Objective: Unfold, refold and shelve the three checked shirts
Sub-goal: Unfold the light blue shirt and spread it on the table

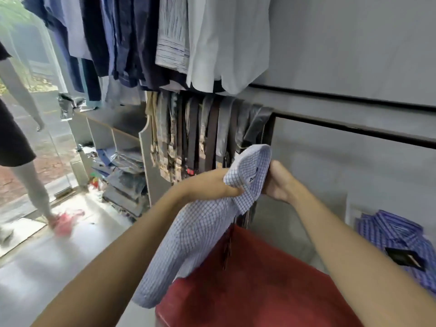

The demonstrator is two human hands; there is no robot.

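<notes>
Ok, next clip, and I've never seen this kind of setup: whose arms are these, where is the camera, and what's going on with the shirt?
There is no machine here. The camera sits on a person's head and looks forward and down, so the two bare arms reaching in from the bottom are that person's own. This single picture is the only view.

Both hands hold a light checked shirt up by its collar: the left hand grips one side, the right hand the other, and the rest hangs down over a red surface.

At the right edge lies a folded purple checked shirt with a dark tag. Behind hang shirts on a rail, with belts below. At the left is a low shelf of folded clothes and a mannequin by the glass front.
</notes>
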